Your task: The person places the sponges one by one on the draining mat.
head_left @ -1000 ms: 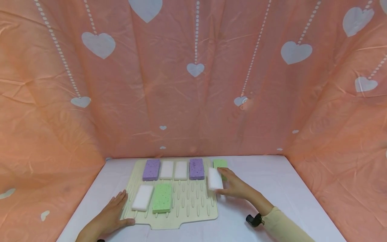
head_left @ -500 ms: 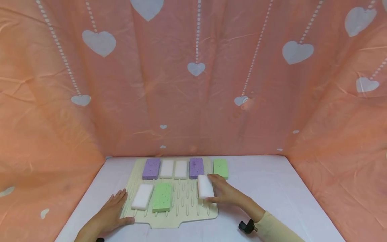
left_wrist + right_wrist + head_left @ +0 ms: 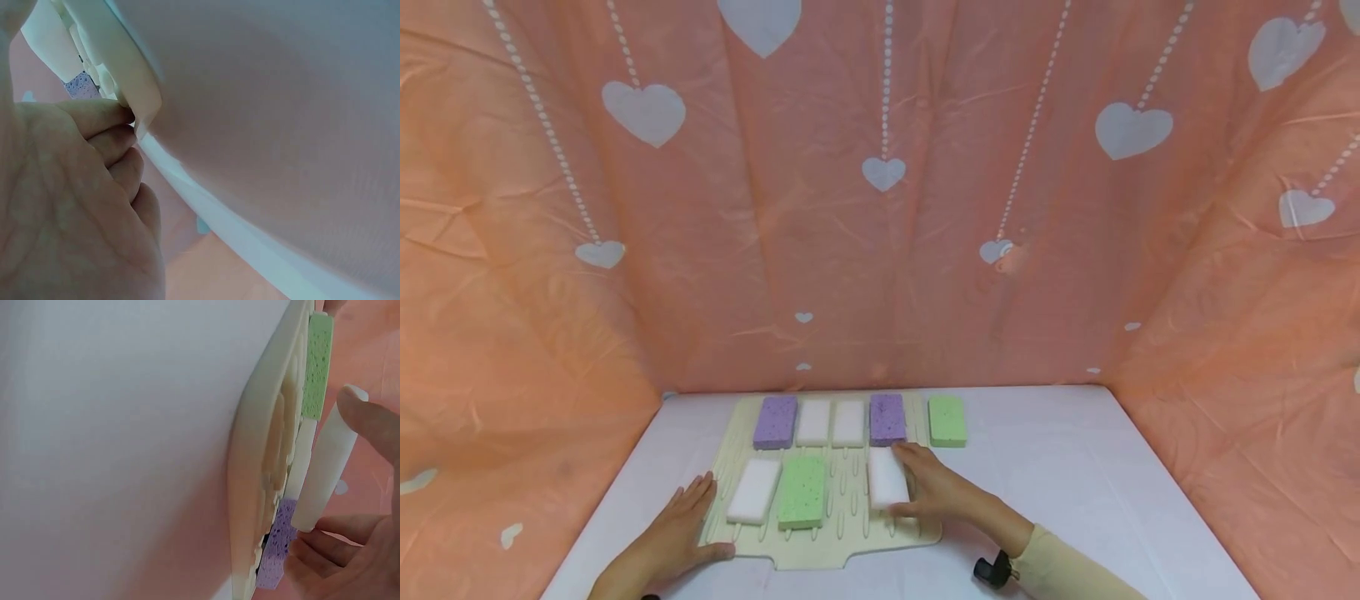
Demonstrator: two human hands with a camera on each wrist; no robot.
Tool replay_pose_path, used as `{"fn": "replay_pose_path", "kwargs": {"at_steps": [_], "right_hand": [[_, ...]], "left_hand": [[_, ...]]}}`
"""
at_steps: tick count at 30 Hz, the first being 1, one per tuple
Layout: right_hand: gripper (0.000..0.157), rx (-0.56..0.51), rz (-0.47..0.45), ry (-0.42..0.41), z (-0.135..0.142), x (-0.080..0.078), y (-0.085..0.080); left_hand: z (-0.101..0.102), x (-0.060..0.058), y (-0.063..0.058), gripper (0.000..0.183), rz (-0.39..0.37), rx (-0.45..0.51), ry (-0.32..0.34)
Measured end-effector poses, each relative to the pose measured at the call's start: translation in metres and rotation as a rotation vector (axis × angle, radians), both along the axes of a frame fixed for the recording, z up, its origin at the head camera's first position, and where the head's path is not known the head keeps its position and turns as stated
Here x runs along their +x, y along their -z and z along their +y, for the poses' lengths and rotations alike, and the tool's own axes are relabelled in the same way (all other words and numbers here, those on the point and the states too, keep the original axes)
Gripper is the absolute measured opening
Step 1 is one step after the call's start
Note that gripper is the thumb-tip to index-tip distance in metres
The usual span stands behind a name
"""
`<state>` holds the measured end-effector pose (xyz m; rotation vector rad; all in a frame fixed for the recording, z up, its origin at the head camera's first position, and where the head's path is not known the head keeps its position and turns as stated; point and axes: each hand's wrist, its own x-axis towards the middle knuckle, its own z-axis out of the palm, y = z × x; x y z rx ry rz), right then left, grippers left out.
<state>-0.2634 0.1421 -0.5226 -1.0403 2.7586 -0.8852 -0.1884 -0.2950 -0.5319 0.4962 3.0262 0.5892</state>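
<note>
My right hand (image 3: 936,487) holds a white sponge (image 3: 886,477) by its two ends, thumb at the near end and fingers at the far end. In the right wrist view the sponge (image 3: 330,464) is tilted above the cream ridged mat (image 3: 250,447). My left hand (image 3: 672,527) rests at the mat's left edge, thumb spread towards the near side; the left wrist view has its fingertips (image 3: 122,115) against the mat's edge. Near that hand lie a white sponge (image 3: 754,491) and a green sponge (image 3: 802,492), side by side on the mat.
Along the mat's back edge runs a row: a purple sponge (image 3: 775,422), a white sponge (image 3: 813,421), another white sponge (image 3: 848,422) and another purple sponge (image 3: 887,419). Right of the mat, a green sponge (image 3: 947,422) lies on the white table (image 3: 1037,450). A pink curtain (image 3: 880,275) encloses the table.
My right hand has carried the white sponge leftward from the mat's right edge to in front of the right purple sponge, uncovering the green sponge on the table. My left hand stays put.
</note>
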Motion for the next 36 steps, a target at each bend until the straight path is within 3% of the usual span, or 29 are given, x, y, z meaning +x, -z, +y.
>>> {"fn": "replay_pose_path", "kwargs": {"at_steps": [9, 18, 26, 36], "right_hand": [[0.099, 0.039, 0.029, 0.004, -0.014, 0.001, 0.001], [0.099, 0.062, 0.002, 0.021, -0.031, 0.003, -0.001], [0.098, 0.057, -0.037, 0.015, -0.042, 0.005, -0.001], [0.099, 0.065, 0.003, 0.022, -0.052, 0.003, 0.002]], "left_hand": [[0.001, 0.000, 0.000, 0.116, -0.021, 0.001, -0.010], [-0.001, -0.004, 0.004, 0.120, -0.049, 0.005, -0.019], [-0.002, -0.003, 0.007, 0.118, 0.003, 0.016, 0.003], [-0.002, -0.002, 0.006, 0.117, 0.001, 0.005, -0.002]]}}
